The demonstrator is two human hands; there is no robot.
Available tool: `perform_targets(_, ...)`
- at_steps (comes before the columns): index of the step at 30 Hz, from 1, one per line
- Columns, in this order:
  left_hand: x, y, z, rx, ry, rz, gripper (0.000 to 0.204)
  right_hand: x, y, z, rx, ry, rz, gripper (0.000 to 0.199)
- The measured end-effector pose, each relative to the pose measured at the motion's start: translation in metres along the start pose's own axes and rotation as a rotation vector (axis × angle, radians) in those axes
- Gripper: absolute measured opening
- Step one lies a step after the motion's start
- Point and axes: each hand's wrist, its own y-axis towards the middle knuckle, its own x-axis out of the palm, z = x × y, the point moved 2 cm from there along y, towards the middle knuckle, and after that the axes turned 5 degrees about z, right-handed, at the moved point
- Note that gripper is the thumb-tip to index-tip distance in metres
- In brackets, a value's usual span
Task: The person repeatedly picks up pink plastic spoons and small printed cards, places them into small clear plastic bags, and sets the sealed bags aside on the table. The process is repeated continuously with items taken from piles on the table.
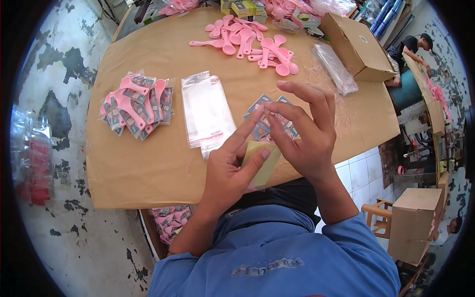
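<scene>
My left hand (230, 163) grips a pale yellow card (264, 162), thumb on its face and index finger stretched upward. A clear film with a pink edge seems to show below the card. Beside it, my right hand (309, 141) brings thumb and index finger together at my left index fingertip, its other fingers raised; what it pinches is too small to make out. Behind my hands lie blue printed cards (284, 108), partly hidden. Left of them rests a stack of clear plastic bags (208, 111). Farther left is a pile of bagged blue cards with pink spoons (132, 106).
Loose pink spoons (242, 39) are heaped at the table's far side. At the far right stand a cardboard box (356, 47) and a bundle of clear bags (335, 69). Another person (415, 49) sits beyond the table. A wall (54, 148) runs along the left.
</scene>
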Motion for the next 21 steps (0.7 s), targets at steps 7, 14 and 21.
perform_targets(7,-0.008,-0.001,-0.008,0.082,0.221,0.006,0.066,0.001,0.004,-0.001,0.027,-0.020,-0.021,0.020)
perform_targets(14,-0.004,-0.003,0.001,-0.016,0.054,-0.089,0.067,-0.027,0.020,0.022,0.085,-0.046,0.028,0.020)
perform_targets(21,-0.016,0.000,0.006,-0.011,-0.106,0.109,0.061,-0.155,0.058,0.028,0.379,1.064,0.051,0.006)
